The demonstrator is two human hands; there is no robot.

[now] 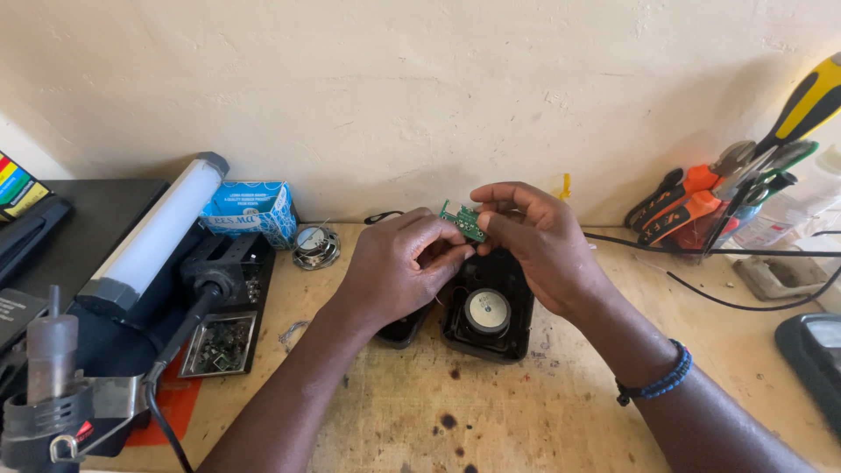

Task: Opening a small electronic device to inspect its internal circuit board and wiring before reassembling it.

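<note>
Where the workbench [543, 412] meets the wall, a cup of tools [701, 229] is seen at about two o'clock from the hands, packed with orange-handled pliers [674, 203], scissors and a yellow-and-black screwdriver [810, 101]. At nine o'clock, a shallow metal tray [217, 345] is filled with small electronic scraps. Directly below the hands, at six o'clock, an open black speaker housing [491, 308] is set on the bench, with a round speaker driver [487, 309] seated inside it.

A small green circuit board [462, 219] is held above that housing, pinched between both hands: the left hand [399, 267] is closed on its lower edge from seven o'clock, and the right hand [534, 236] is closed on its right end from four o'clock. A blue bead bracelet [659, 382] is worn on the right wrist.

Further off, a loose speaker driver [315, 245] and a blue carton [250, 210] lie at ten o'clock, beside a white tube lamp [158, 232]. Black cables [727, 289] run across the bench at three o'clock. Much of the housing's upper part is hidden by the hands.
</note>
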